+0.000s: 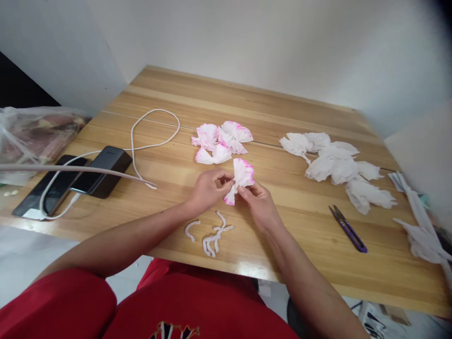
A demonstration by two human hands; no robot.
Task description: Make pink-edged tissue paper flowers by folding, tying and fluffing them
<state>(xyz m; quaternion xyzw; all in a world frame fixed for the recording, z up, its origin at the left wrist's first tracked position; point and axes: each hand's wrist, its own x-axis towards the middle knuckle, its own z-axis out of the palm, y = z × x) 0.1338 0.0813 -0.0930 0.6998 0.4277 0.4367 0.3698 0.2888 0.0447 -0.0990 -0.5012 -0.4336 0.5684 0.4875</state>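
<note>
A white paper bow with pink edges [243,173] is pinched at its narrow middle between both hands. My left hand [210,190] grips it from the left, thumb and fingertips pressed together. On the other side my right hand [259,202] holds it with the thumb in front and the fingers behind. Just beyond the hands lies a group of pink-edged paper bows [221,153]. Short white twisted strips [213,240] lie near the front edge, and a single curved strip [190,230] is left of them.
Plain white paper bows [332,160] lie at the right, with purple-handled snips [348,228] nearer the front. At the left are a phone [49,188], a black power bank [109,172] and a looped white cable [132,136] on the wooden table [247,99].
</note>
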